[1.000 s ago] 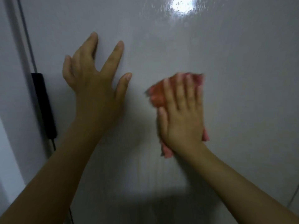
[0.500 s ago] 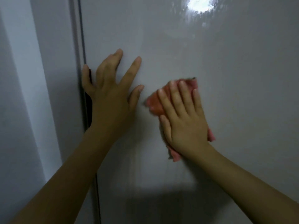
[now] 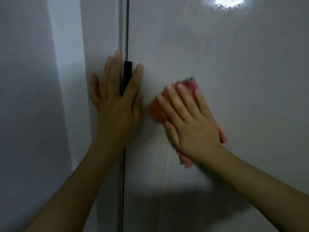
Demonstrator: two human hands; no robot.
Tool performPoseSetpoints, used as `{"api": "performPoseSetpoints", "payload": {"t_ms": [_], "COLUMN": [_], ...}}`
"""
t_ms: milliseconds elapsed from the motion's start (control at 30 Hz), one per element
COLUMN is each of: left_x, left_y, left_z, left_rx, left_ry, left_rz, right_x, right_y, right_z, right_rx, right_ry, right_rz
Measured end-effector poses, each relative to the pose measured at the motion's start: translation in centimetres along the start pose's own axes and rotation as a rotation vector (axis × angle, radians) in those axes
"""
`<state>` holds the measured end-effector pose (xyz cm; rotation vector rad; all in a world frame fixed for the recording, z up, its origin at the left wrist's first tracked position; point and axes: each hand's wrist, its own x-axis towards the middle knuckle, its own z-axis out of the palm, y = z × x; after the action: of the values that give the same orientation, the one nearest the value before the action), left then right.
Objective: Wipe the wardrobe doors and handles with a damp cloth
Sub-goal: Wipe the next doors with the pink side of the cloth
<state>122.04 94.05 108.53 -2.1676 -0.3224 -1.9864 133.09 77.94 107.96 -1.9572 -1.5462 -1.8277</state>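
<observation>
A glossy white wardrobe door (image 3: 225, 67) fills the right of the view, streaked with moisture. My right hand (image 3: 189, 124) presses a pink cloth (image 3: 157, 113) flat against this door with straight fingers. My left hand (image 3: 115, 104) lies flat with spread fingers over the seam (image 3: 122, 181) between the doors. A black vertical handle (image 3: 127, 76) shows between its fingers; the handle's lower part is hidden under the hand.
A narrower white door panel (image 3: 100, 30) lies left of the seam, and a plain white wall (image 3: 30, 97) stands further left. A lamp reflection (image 3: 229, 2) glares at the top right of the door. A dark shadow crosses the door's lower part.
My left hand has shifted left across the door onto the seam and the black handle. The view has swung left, showing more wall. My right hand keeps the cloth pressed to the door.
</observation>
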Motion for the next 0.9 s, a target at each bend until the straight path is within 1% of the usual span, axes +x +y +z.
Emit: {"api": "performPoseSetpoints", "payload": {"t_ms": [67, 133, 200, 267, 300, 333, 433, 467, 500, 533, 600, 700, 733, 767, 833, 867, 900], "left_x": [-1.0, -1.6, -2.0, -2.8, -3.3, -3.7, -5.0, -5.6, -6.3, -7.2, -9.1, -10.9, -11.1, -11.1, -11.1, -11.2, -11.2], "left_y": [-0.5, -0.8, -1.0, -1.3, -1.4, -1.6, -2.0, -2.1, -2.3, -2.5, -2.5, -2.0, -1.8, -1.7, -1.7, -1.7, -1.7], "left_z": [0.1, 0.1, 0.1, 0.3, 0.5, 0.6, 0.8, 0.8, 0.6, 0.5, 0.4, 0.6, 0.6, 0.6, 0.5, 0.4, 0.4], "left_rx": [0.005, 0.001, -0.004, 0.001, 0.002, 0.006, 0.020, 0.017, 0.011, 0.002, -0.019, -0.043, -0.053, -0.063, -0.072, -0.073, -0.074], "left_ry": [-0.010, -0.015, -0.015, -0.018, -0.016, -0.009, 0.003, -0.009, -0.026, -0.045, -0.074, -0.080, -0.081, -0.079, -0.076, -0.080, -0.086], "left_rz": [0.017, 0.026, 0.035, 0.031, 0.022, 0.013, 0.010, 0.008, 0.002, -0.008, -0.033, -0.067, -0.082, -0.097, -0.108, -0.105, -0.103], "right_x": [-2.2, -1.8, 0.3, 2.1, 2.2, 1.7, -2.7, -3.9, -4.6, -4.7, -3.6, -1.3, -1.1, -1.6, -4.2, -5.8, -7.0], "right_y": [0.6, 1.4, 1.4, -0.2, -1.5, -2.6, -3.7, -3.3, -2.8, -2.4, -2.4, -4.5, -5.6, -6.5, -7.5, -7.2, -6.3], "right_z": [-0.3, -0.6, -0.6, -0.2, 0.2, 0.7, 1.8, 1.7, 1.5, 1.3, 1.1, 1.6, 2.0, 2.5, 3.4, 3.4, 3.2], "right_rx": [-0.030, -0.043, -0.055, -0.039, -0.014, 0.013, 0.015, -0.004, -0.015, -0.014, -0.002, 0.023, 0.038, 0.052, 0.062, 0.049, 0.033], "right_ry": [-0.064, -0.057, 0.014, 0.080, 0.087, 0.068, -0.067, -0.098, -0.107, -0.100, -0.050, 0.032, 0.038, 0.027, -0.052, -0.102, -0.139], "right_rz": [-0.111, -0.104, 0.025, 0.180, 0.206, 0.170, -0.132, -0.200, -0.225, -0.209, -0.095, 0.119, 0.136, 0.098, -0.098, -0.194, -0.251]}}
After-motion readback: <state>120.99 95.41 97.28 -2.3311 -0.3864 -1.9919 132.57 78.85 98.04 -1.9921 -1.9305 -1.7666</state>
